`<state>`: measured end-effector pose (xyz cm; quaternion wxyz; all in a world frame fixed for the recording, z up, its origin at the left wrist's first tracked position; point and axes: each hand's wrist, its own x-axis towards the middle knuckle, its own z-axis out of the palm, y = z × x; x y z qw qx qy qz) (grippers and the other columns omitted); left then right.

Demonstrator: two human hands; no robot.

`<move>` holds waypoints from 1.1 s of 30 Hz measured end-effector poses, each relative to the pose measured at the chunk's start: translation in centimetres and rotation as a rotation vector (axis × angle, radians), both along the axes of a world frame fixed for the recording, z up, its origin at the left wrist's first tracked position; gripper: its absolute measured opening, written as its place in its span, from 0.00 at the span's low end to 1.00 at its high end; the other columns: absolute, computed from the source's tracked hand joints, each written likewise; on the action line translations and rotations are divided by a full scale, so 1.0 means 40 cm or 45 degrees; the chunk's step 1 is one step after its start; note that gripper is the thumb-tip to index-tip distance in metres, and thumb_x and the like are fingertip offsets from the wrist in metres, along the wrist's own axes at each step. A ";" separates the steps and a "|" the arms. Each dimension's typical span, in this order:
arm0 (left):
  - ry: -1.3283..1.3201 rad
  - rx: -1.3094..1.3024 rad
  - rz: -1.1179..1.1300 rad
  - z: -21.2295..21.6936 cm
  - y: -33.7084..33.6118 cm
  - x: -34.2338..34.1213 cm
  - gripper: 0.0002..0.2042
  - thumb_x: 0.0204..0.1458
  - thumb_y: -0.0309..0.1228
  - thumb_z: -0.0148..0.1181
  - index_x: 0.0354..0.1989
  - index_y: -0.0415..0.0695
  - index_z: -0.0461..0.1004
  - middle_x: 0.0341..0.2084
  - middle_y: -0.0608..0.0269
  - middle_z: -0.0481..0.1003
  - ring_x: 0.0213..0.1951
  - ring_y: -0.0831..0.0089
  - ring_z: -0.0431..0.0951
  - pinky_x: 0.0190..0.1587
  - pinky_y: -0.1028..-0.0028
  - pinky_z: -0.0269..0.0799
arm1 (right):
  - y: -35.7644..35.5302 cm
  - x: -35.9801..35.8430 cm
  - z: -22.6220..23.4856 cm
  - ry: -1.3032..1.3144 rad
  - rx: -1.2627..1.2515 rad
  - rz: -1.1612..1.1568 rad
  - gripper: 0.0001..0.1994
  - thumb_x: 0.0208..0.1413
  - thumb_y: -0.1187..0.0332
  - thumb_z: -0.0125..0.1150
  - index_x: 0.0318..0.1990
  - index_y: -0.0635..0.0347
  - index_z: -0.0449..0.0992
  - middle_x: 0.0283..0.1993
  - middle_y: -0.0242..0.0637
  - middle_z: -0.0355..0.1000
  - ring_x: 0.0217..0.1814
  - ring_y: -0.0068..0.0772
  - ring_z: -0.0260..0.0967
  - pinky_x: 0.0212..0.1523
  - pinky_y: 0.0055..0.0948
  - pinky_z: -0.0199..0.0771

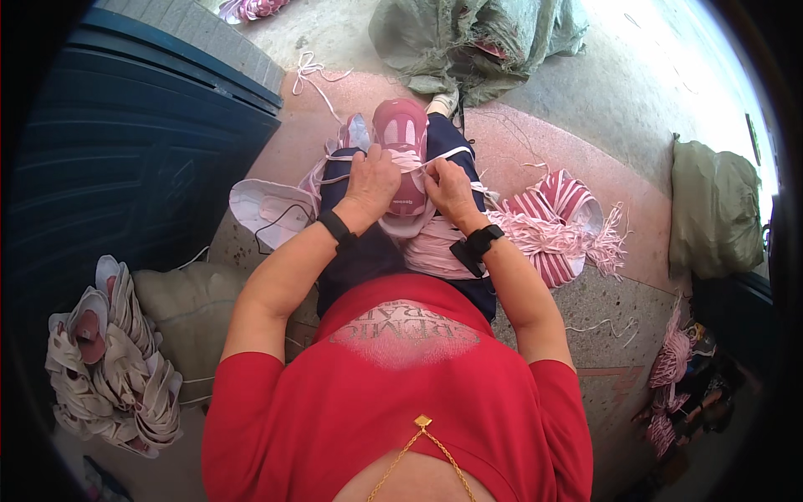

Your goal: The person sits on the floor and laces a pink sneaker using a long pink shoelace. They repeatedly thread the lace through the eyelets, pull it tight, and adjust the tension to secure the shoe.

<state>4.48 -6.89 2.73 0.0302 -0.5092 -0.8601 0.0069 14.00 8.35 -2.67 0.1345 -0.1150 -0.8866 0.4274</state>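
The pink shoe upper [400, 121] lay between the person's knees, its rounded end pointing away and its tongue toward the lap, with pale lacing across the middle. The left hand [374, 178] was at the left edge of that lacing, fingers curled in nearly closed; its own back hid the thumb and palm, so whether it gripped a strand could not be told. The right hand [450, 186] was just beside the other edge, thumb and forefinger pinched together on a pale lace [456, 153], its remaining fingers folded and partly out of sight.

Below the wrists, a bundle of pink laces [443, 249] lay across the right thigh, part of it covered by the right forearm. Striped pink uppers [565, 213] were nested beside the right leg, laces spilling over them and hiding their number. By the left leg, a white-lined upper [269, 209] was partly masked by the knee.

Ahead, a grey-green sack [493, 42] was cut off by the top edge; its contents barely showed. Far to the lower right, bundled pink-striped pieces [672, 360] sank into shadow, too dark to make out fully.
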 end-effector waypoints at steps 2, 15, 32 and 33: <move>-0.158 0.080 -0.040 0.013 0.001 -0.021 0.02 0.41 0.26 0.58 0.25 0.44 0.73 0.28 0.63 0.71 0.38 0.65 0.69 0.37 0.67 0.63 | 0.002 0.001 0.000 -0.007 0.081 0.037 0.03 0.47 0.72 0.57 0.29 0.60 0.72 0.28 0.41 0.72 0.36 0.46 0.69 0.37 0.41 0.67; -0.936 0.369 0.100 0.055 0.018 -0.064 0.11 0.52 0.30 0.57 0.40 0.37 0.68 0.29 0.48 0.74 0.32 0.59 0.76 0.34 0.68 0.70 | 0.001 -0.035 0.008 -0.067 0.845 0.414 0.03 0.44 0.71 0.53 0.27 0.54 0.74 0.28 0.33 0.73 0.37 0.33 0.69 0.40 0.34 0.65; -0.436 0.024 0.266 -0.001 0.000 0.020 0.06 0.39 0.23 0.56 0.26 0.37 0.76 0.29 0.48 0.75 0.36 0.53 0.76 0.38 0.63 0.74 | 0.113 -0.077 0.316 0.365 -0.462 -0.240 0.09 0.61 0.66 0.51 0.36 0.64 0.67 0.25 0.37 0.68 0.26 0.29 0.65 0.29 0.29 0.66; -0.426 0.014 0.277 -0.002 0.002 0.016 0.06 0.38 0.23 0.56 0.26 0.37 0.76 0.29 0.48 0.76 0.35 0.53 0.77 0.38 0.63 0.74 | 0.101 -0.071 0.284 0.272 -0.387 -0.303 0.10 0.59 0.65 0.53 0.37 0.64 0.67 0.25 0.40 0.68 0.27 0.34 0.66 0.31 0.32 0.67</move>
